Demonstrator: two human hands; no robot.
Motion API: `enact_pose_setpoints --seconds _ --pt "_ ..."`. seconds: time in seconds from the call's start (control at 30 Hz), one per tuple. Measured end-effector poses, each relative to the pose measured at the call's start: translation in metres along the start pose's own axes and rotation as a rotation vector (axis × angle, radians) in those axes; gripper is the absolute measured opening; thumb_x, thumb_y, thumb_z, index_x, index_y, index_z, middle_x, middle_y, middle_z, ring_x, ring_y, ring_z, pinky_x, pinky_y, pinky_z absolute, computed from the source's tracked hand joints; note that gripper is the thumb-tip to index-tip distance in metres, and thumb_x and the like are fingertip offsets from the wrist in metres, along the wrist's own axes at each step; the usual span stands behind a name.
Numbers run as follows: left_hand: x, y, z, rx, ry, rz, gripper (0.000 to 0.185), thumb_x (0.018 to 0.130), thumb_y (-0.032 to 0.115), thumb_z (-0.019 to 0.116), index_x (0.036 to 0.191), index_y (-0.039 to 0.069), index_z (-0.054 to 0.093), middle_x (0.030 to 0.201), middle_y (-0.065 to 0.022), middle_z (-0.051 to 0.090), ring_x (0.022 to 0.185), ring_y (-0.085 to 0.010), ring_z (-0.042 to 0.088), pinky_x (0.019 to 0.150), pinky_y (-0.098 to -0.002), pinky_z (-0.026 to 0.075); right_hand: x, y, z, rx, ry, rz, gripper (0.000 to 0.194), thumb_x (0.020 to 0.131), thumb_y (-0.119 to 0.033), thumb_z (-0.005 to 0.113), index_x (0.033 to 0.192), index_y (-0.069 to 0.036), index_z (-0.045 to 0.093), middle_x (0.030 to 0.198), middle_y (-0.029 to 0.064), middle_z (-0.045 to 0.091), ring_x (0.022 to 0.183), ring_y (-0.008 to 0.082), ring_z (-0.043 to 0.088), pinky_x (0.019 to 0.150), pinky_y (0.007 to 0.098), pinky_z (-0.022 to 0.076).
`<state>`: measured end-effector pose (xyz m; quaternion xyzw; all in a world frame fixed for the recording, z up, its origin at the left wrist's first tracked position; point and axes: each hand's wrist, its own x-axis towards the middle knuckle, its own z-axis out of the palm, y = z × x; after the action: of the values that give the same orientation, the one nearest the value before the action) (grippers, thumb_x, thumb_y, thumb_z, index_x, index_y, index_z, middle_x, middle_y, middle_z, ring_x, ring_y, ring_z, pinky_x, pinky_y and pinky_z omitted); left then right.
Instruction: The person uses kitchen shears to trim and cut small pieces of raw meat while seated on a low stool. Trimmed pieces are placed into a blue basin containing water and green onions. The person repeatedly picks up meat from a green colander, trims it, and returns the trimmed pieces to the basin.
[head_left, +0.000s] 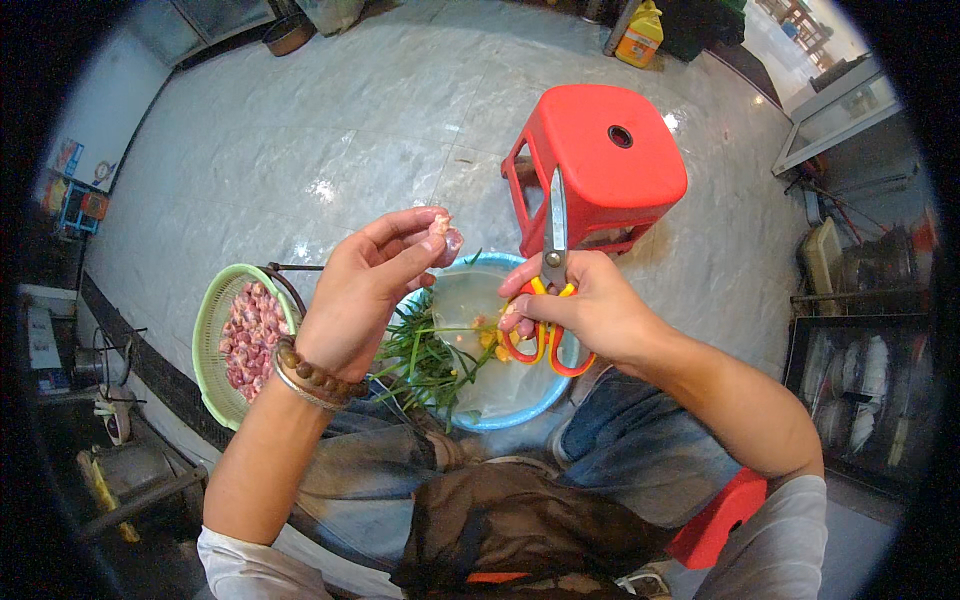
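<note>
My left hand (360, 281), a beaded bracelet and a metal bangle at its wrist, pinches a small piece of raw meat (451, 246) that looks like a poultry gizzard. In my right hand (600, 300) is a pair of scissors (556, 217) with red and yellow handles, blades together and pointing away from me. Below both hands stands a light blue basin (499, 421). Long green leaves (420, 367) hang over its left side, and yellow and pinkish scraps (495, 337) lie inside, partly hidden by my right hand. Left of my left forearm, a pale green basket (206, 352) contains many similar meat pieces (251, 337).
A red plastic stool (615, 150) stands beyond the basin on the grey tiled floor (262, 150). Farther back is a yellow jug (640, 36). Glass-fronted shelving (855, 390) lines the right side. A metal frame (142, 465) is at lower left.
</note>
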<state>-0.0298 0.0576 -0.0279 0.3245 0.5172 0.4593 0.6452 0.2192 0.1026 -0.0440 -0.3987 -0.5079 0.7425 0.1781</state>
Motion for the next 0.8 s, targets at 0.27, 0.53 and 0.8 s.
enact_pose_setpoints --seconds 0.27,0.53,0.8 --pt "0.001 -0.003 -0.004 -0.015 -0.039 -0.001 0.038 0.102 0.016 0.071 0.135 0.0 0.062 0.121 -0.0073 0.071 0.111 -0.0157 0.068 0.098 -0.032 0.053 0.008 0.002 0.006 -0.039 0.033 0.037 0.014 0.097 -0.009 0.071 0.107 0.002 0.07 0.093 0.0091 0.075 0.079 0.012 0.069 0.074 0.0281 0.0563" --pt "-0.005 -0.002 0.011 0.215 -0.098 0.105 0.034 0.097 0.011 0.077 0.126 -0.003 0.067 0.116 -0.0078 0.073 0.108 -0.0147 0.07 0.095 -0.0295 0.057 -0.005 -0.011 0.017 -0.201 0.208 -0.206 0.024 0.093 -0.018 0.081 0.109 -0.002 0.072 0.088 0.0015 0.073 0.075 0.0059 0.063 0.067 0.0255 0.0517" --pt "-0.019 -0.002 0.033 0.354 -0.016 0.196 0.026 0.096 0.007 0.077 0.119 -0.005 0.071 0.112 -0.0104 0.076 0.104 -0.0153 0.073 0.091 -0.0284 0.059 -0.009 -0.012 0.014 -0.429 0.245 -0.264 0.014 0.095 -0.01 0.077 0.104 0.0 0.078 0.089 0.0 0.075 0.084 0.0044 0.064 0.074 0.0258 0.0532"
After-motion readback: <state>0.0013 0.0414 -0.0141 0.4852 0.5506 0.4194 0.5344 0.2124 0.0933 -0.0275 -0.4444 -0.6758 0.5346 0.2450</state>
